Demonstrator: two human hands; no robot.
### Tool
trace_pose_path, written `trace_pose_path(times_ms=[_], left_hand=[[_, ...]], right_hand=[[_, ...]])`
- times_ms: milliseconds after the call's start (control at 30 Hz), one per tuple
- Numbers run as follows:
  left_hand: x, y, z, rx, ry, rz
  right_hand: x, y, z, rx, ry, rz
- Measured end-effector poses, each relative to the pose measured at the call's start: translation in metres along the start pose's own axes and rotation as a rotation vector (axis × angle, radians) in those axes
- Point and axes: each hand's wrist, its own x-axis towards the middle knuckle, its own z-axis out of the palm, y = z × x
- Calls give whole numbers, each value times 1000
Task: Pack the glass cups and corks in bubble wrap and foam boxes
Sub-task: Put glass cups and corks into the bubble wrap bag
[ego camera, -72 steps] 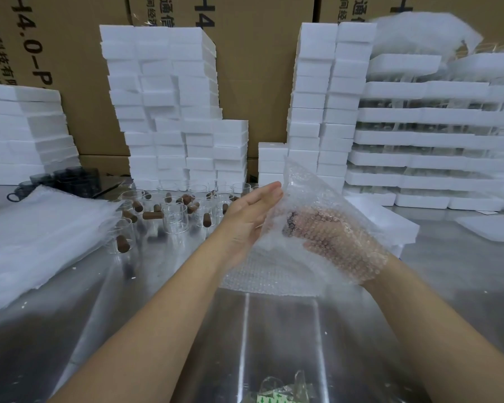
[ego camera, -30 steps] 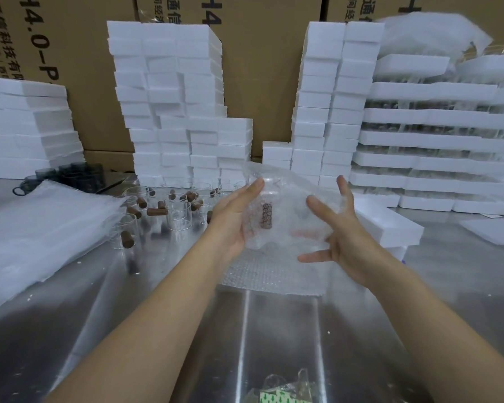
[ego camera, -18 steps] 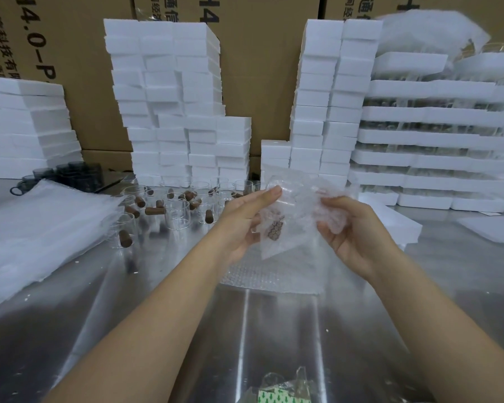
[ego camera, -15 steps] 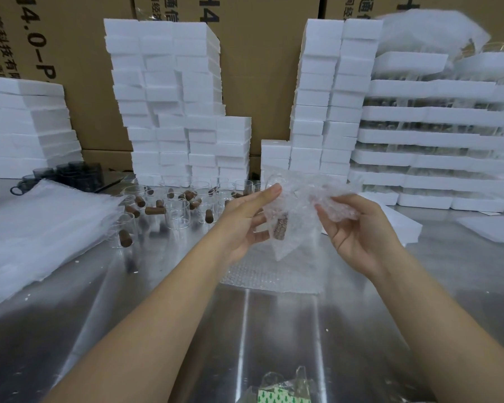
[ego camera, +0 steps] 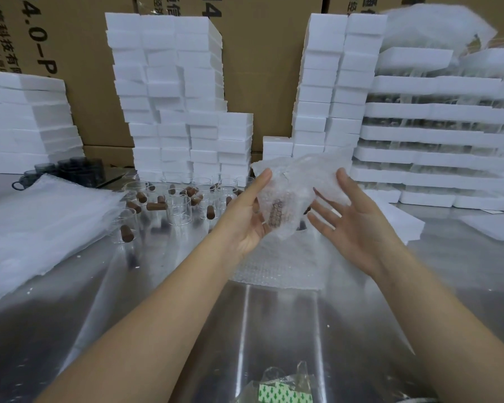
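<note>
My left hand (ego camera: 245, 219) holds the wrap bundle (ego camera: 297, 184) above the bench (ego camera: 274, 330), index finger straight and lower fingers curled onto it. My right hand (ego camera: 358, 225), which pinched the top half a second ago, now lies spread against it. Only a cork (ego camera: 276, 212) shows through the bubbles; I cannot tell what else is inside.

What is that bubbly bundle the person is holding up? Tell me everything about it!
The bubble wrap bundle is clear, crinkly plastic covered in small air bubbles, scrunched loosely around a brown cork that shows through. It is up in the air above the shiny metal table. The left hand holds its left side; the right hand, fingers spread and straight, touches its right side.
</note>
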Motion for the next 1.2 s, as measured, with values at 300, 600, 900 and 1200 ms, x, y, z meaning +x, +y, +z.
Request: trace_pose_path(times_ms=[300, 600, 900, 1200], left_hand=[[4, -7, -4, 71, -2, 5], [7, -20, 0, 134, 10, -8], [9, -16, -7, 190, 67, -61], [5, -17, -2, 221, -9, -178]], right_hand=[[1, 28, 12, -412, -14, 48], [-3, 26, 14, -164, 104, -3], [-1, 20, 15, -84, 97, -79], [2, 8, 2, -107, 168, -125]])
